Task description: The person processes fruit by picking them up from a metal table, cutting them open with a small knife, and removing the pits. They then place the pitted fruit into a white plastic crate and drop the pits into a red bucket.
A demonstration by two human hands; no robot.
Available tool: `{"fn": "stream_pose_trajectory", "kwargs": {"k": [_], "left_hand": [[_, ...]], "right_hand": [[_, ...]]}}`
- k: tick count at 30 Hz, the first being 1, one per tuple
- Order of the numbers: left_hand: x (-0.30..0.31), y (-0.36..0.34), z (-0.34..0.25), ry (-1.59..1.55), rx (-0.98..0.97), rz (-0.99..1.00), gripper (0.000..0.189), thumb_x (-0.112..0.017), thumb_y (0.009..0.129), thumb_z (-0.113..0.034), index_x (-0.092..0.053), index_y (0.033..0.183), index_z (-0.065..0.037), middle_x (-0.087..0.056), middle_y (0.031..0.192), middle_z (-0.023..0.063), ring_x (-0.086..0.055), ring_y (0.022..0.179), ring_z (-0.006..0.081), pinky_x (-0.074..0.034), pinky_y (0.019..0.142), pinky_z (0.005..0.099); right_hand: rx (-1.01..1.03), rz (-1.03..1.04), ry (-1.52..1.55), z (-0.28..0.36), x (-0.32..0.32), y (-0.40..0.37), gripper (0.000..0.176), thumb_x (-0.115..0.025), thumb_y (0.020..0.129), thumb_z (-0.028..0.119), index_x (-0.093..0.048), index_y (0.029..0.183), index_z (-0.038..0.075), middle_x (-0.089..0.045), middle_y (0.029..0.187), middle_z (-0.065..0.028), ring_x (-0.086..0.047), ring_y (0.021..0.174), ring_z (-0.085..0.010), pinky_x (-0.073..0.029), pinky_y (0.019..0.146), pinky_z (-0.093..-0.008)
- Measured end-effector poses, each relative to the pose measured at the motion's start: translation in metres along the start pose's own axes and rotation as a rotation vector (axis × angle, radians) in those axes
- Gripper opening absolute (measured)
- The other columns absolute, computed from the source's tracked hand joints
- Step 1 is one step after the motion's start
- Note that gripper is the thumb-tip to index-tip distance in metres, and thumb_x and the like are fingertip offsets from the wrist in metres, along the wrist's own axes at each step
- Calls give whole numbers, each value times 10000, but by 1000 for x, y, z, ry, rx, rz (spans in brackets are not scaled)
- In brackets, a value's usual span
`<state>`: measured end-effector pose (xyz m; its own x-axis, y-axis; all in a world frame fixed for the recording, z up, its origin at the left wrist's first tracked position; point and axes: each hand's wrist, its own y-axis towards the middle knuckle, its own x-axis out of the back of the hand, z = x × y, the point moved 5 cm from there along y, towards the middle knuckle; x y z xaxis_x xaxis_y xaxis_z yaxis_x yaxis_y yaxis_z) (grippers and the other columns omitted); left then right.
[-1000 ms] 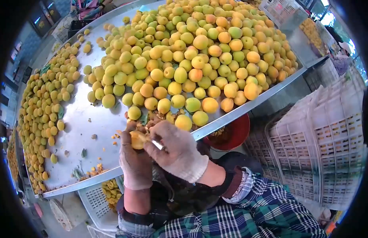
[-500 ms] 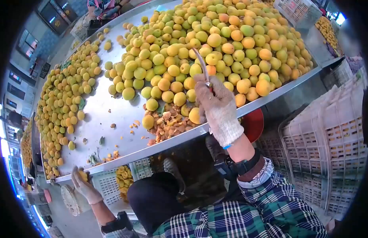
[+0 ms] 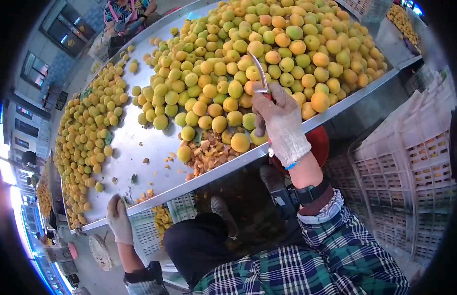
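Observation:
A curved knife [image 3: 258, 69] with a red handle is gripped in my gloved right hand [image 3: 282, 118], its blade pointing up over the apricots [image 3: 213, 93]. That hand hovers at the front edge of the metal table [image 3: 140, 162], beside a pile of cut apricot pieces and pits [image 3: 208, 153]. At the table's front left, my gloved left hand [image 3: 120, 221] has its fingers together and bent near the rim. Its palm side is hidden, so whatever it holds does not show. Just right of it, below the rim, yellow apricot pieces [image 3: 162, 217] lie in a white crate [image 3: 142, 230].
A second band of apricots [image 3: 88, 137] runs along the table's left side. Stacked white crates [image 3: 405, 172] stand at the right, near a red bucket [image 3: 317, 147] under the rim. Another person [image 3: 127, 17] sits beyond the far left edge.
My left hand has moved right and up to the rim, its spread fingers drawing together; an apricot piece in its palm no longer shows. My right hand with the knife has shifted slightly right.

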<state>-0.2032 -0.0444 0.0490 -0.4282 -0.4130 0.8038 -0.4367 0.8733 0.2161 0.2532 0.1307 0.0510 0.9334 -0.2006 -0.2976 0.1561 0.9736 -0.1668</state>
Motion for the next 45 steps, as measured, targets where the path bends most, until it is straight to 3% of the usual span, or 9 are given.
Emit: {"fn": "stream_pose_trajectory", "kwargs": {"k": [6, 9, 15, 18, 25, 28, 32, 39, 45], "left_hand": [[-71, 66, -103, -317, -87, 516, 296, -599, 937, -106, -591, 1189, 48, -657, 1078, 136, -618, 984, 183, -500, 881, 295], [-101, 106, -126, -2, -124, 697, 348, -631, 928, -187, -594, 1191, 38, -675, 1057, 156, -636, 957, 194, -509, 871, 308], [-192, 110, -167, 190, -220, 717, 539, -746, 793, -412, -607, 1097, 11, -658, 1023, 227, -640, 936, 369, -510, 843, 414], [-217, 101, -166, 473, -488, 441, 496, -744, 798, -376, -595, 1101, -13, -646, 984, 215, -626, 903, 400, -504, 807, 461], [-188, 131, -140, -308, 153, 524, 332, -621, 823, -101, -593, 1147, -33, -592, 1119, 209, -613, 967, 343, -501, 848, 422], [-189, 146, -164, 165, -461, 305, 413, -602, 807, -66, -579, 1219, -66, -585, 1138, 220, -612, 986, 315, -504, 847, 409], [-219, 131, -187, 719, -541, 460, 583, -674, 787, -129, -499, 1342, -117, -574, 1175, 181, -588, 1048, 335, -503, 878, 427], [-217, 142, -157, 509, -454, 432, 553, -735, 756, -123, -504, 1254, -56, -583, 1151, 181, -627, 1002, 308, -535, 804, 411], [-199, 134, -111, -1009, 336, 639, 420, -530, 922, -265, -501, 1270, -33, -630, 1125, 130, -661, 868, 237, -511, 610, 320]], "right_hand": [[368, 16, -528, 12, 13, -9, 147, -606, 895, 161, -610, 995, 53, -560, 725, -110, -584, 664, -233, -467, 619, -339], [428, 32, -619, 9, 13, -9, 174, -623, 893, 189, -603, 1014, 66, -624, 823, -158, -621, 776, -339, -485, 676, -408], [510, 97, -696, 3, -9, 2, 216, -626, 889, 170, -604, 1073, 60, -666, 963, -154, -635, 900, -367, -511, 771, -429], [608, 107, -724, 1, -20, 8, 216, -636, 881, 158, -607, 1072, 62, -666, 973, -150, -638, 891, -356, -516, 768, -420], [633, 84, -721, 0, -30, 29, 184, -632, 885, 182, -609, 1040, 86, -654, 900, -140, -636, 790, -353, -515, 653, -437], [655, 89, -806, -1, -40, 35, 194, -623, 885, 195, -597, 1046, 91, -638, 857, -151, -628, 772, -358, -511, 638, -450], [616, 122, -851, -8, -48, 39, 205, -603, 891, 219, -582, 1052, 95, -627, 838, -155, -622, 755, -358, -510, 634, -457], [646, 125, -902, -15, -56, 46, 212, -599, 892, 224, -572, 1056, 93, -621, 828, -151, -621, 751, -353, -515, 631, -448], [644, 101, -747, -9, -52, 43, 201, -631, 877, 180, -594, 1031, 55, -646, 877, -152, -633, 812, -345, -511, 665, -437]]}}
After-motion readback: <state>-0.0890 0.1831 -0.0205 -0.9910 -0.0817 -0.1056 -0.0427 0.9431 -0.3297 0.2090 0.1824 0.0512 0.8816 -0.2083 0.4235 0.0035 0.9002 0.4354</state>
